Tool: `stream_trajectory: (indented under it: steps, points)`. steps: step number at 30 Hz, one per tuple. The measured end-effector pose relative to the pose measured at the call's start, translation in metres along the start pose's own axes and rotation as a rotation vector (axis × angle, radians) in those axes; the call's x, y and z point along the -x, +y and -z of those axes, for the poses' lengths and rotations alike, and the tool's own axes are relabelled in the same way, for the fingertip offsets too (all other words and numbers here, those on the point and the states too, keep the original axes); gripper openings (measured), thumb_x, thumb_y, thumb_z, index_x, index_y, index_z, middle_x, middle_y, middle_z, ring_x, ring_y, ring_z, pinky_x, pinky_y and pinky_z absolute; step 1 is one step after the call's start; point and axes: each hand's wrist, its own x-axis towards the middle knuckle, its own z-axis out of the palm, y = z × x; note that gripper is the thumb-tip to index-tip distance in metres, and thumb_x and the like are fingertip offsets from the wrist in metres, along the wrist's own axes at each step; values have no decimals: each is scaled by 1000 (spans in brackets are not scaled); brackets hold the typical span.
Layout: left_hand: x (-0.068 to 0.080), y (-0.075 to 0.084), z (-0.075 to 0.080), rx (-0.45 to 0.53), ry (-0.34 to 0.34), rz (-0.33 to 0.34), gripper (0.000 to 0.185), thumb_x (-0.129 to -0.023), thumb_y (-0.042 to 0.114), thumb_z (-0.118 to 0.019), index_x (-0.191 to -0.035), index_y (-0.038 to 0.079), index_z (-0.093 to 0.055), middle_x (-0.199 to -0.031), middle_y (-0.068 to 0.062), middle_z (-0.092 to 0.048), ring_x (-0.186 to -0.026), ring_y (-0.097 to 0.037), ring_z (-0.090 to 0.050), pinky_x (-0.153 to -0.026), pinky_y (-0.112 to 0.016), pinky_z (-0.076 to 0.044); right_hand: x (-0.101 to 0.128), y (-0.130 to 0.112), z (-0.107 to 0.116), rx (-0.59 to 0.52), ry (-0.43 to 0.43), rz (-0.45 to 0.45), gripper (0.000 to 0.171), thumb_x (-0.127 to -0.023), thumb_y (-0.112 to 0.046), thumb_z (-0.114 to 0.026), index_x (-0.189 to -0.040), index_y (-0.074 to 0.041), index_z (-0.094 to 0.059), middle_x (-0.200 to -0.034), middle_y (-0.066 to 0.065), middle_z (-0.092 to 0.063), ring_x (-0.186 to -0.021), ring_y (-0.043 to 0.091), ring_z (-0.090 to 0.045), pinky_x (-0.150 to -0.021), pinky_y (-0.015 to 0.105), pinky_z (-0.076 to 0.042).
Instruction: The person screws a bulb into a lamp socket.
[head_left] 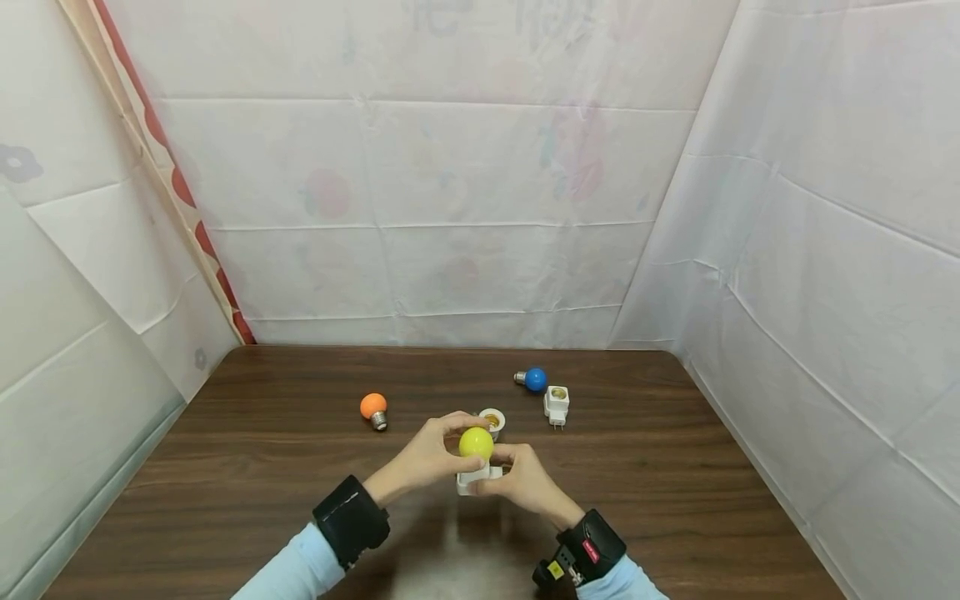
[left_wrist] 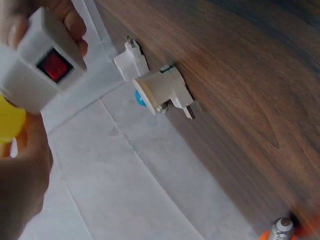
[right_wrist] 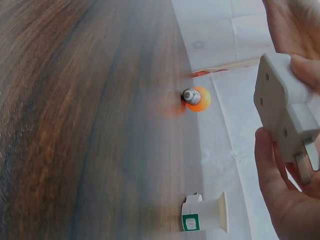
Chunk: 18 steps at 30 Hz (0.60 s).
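Observation:
Above the table's middle, my left hand [head_left: 450, 435] curls its fingers round a yellow bulb [head_left: 476, 442]. The bulb sits on top of a white plug-in lamp socket [head_left: 474, 480], which my right hand [head_left: 504, 472] grips from the right. In the left wrist view the socket [left_wrist: 42, 62] shows a red switch, with the yellow bulb [left_wrist: 7, 120] at the left edge. The right wrist view shows the socket's back [right_wrist: 286, 107] with its metal prongs, pinched between my right thumb and fingers [right_wrist: 280, 170].
An orange bulb [head_left: 373, 407] lies to the left on the dark wooden table [head_left: 262, 467]. A round white socket [head_left: 491, 421] lies just behind my hands. A blue bulb [head_left: 535, 379] and another white plug socket [head_left: 556, 405] lie further back right. White sheets wall three sides.

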Motion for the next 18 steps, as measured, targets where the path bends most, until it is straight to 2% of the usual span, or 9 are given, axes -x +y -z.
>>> stream_trajectory:
  steps: [4,8,14,18]
  points:
    - [1,0,-5,-37,103,3,53,-76,18,-75,-124,7,-55,-117,-8,-57,-103,-25,-58,-80,-29,-52,-6,16,-2,10,58,-11,34,-73,-20,-76,-105,-17,-69,-103,-1,-68,-88,8,-57,-72,26,-47]
    - [1,1,-11,-51,199,45,56,-70,23,-80,-120,9,-58,-112,-4,-58,-102,-22,-60,-85,-28,-51,-7,22,-2,22,85,-14,33,-72,-27,-77,-104,-23,-69,-103,-6,-68,-89,9,-58,-70,25,-48]
    - [2,6,-18,-55,279,58,54,-66,18,-82,-114,8,-61,-106,-3,-59,-92,-19,-61,-76,-22,-51,-6,22,-4,35,93,2,34,-71,-33,-77,-103,-23,-69,-102,-6,-68,-90,11,-59,-72,27,-49]
    - [3,6,-19,-80,307,70,53,-65,20,-83,-113,10,-62,-107,-2,-61,-89,-17,-62,-71,-21,-51,-6,21,-3,48,95,2,34,-72,-34,-77,-103,-25,-69,-102,-7,-68,-91,10,-59,-73,27,-49]
